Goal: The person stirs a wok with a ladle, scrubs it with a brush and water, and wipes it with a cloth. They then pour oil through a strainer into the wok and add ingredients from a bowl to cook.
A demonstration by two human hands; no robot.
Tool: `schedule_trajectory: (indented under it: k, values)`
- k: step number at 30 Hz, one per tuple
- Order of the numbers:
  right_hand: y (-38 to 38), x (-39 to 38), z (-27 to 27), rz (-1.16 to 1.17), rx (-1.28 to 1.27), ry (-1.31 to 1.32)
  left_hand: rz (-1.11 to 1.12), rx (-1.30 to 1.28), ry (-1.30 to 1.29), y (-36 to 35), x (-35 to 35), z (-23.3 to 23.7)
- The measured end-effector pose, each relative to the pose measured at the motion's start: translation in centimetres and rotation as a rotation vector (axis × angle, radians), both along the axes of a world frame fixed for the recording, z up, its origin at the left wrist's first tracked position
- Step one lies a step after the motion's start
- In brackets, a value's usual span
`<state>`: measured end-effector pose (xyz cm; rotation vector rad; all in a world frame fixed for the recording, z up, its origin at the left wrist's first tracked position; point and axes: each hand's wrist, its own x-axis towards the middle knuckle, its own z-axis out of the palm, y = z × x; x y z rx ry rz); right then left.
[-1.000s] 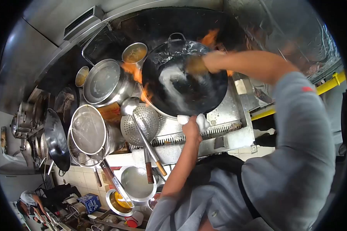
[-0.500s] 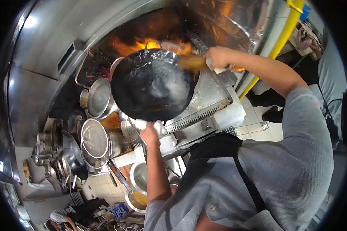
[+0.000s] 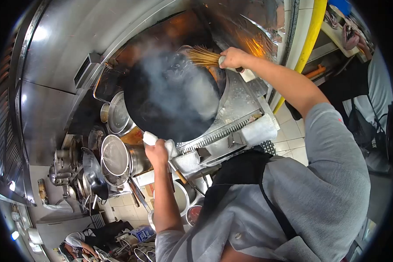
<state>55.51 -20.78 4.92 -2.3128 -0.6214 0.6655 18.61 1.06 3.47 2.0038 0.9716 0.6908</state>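
Observation:
A large black wok sits tilted on the stove, with steam and some liquid inside it. My left hand is closed on a folded white cloth at the wok's near edge. In my right hand is a bamboo brush, its bristles at the wok's far right rim. Steam partly hides the inside of the wok.
A round strainer rests over a pot at the left, near metal bowls. A yellow pipe runs along the right. Another person stands at far right, and one more is at lower left.
The big flames behind the wok have shrunk to a small glow. More steam rises from it. My right hand and the brush have moved slightly left and up, and my left hand has shifted left.

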Motion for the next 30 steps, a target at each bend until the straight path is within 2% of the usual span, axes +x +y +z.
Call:
schedule_trajectory:
  k: [2,6,9,11,12,14,15,17,18,19,20,22,23,24,25,26,27,28,29,30]
  values:
    - [0.5,0.9,-3.3,-0.010,0.012,-0.039,0.013,0.018,0.059,0.8,0.2,-0.4]
    - [-0.8,-1.5,-4.3,-0.128,0.070,0.067,-0.040,0.155,0.064,-1.1,0.6,1.2]
    - [-2.2,-4.0,-6.7,-0.181,0.247,0.173,-0.043,0.248,0.087,-4.6,0.1,2.3]
    - [-3.8,-6.8,-8.1,-0.262,0.352,0.264,-0.069,0.305,0.109,-5.9,-2.1,1.2]
    - [-4.9,-8.6,-9.8,-0.267,0.411,0.178,-0.074,0.369,0.125,-5.3,-4.2,-1.6]
    - [-5.8,-9.5,-14.1,-0.269,0.467,0.091,-0.106,0.548,0.105,-6.5,-6.8,-3.2]
    - [-5.9,-9.9,-16.5,-0.232,0.470,-0.254,-0.105,0.539,0.113,-6.4,-7.5,-4.2]
    - [-6.1,-10.2,-16.8,-0.241,0.390,-0.316,0.020,0.274,0.100,-6.0,-8.4,-6.6]
    - [-6.2,-9.7,-14.9,-0.236,0.381,-0.316,0.028,0.222,-0.003,-5.2,-8.3,-7.6]
    - [-6.1,-8.9,-12.9,-0.254,0.420,-0.117,-0.042,0.140,-0.020,-4.2,-7.7,-6.9]
    - [-6.5,-8.8,-13.0,-0.209,0.405,-0.208,-0.103,0.062,-0.037,-3.3,-6.8,-6.0]
    - [-8.2,-9.5,-13.7,-0.147,0.391,-0.323,-0.010,-0.175,-0.077,-2.2,-4.1,-4.0]
    - [-9.7,-10.9,-14.1,-0.121,0.395,-0.352,0.004,-0.220,-0.017,-1.3,-3.4,-4.4]
    - [-11.1,-12.7,-13.3,-0.124,0.282,-0.239,0.019,-0.272,0.034,-0.4,-2.7,-5.0]
    - [-12.6,-13.5,-16.5,-0.090,0.283,-0.412,0.082,-0.381,0.000,-0.6,-1.4,-5.3]
    - [-12.8,-14.9,-15.3,-0.141,-0.024,-0.229,0.144,-0.496,-0.029,-1.6,-0.1,-5.7]
    - [-12.7,-16.0,-15.3,0.016,-0.018,-0.657,0.014,-0.244,0.150,-1.1,0.6,-8.2]
    - [-10.8,-17.4,-11.6,0.136,-0.007,-0.802,-0.097,0.010,0.337,-0.3,1.3,-11.3]
    - [-9.5,-18.1,-12.1,0.316,0.166,-0.749,0.057,-0.261,0.190,-0.9,2.9,-12.9]
    - [-7.7,-19.6,-12.3,0.493,0.351,-0.580,0.145,-0.360,0.167,-3.2,4.3,-8.7]
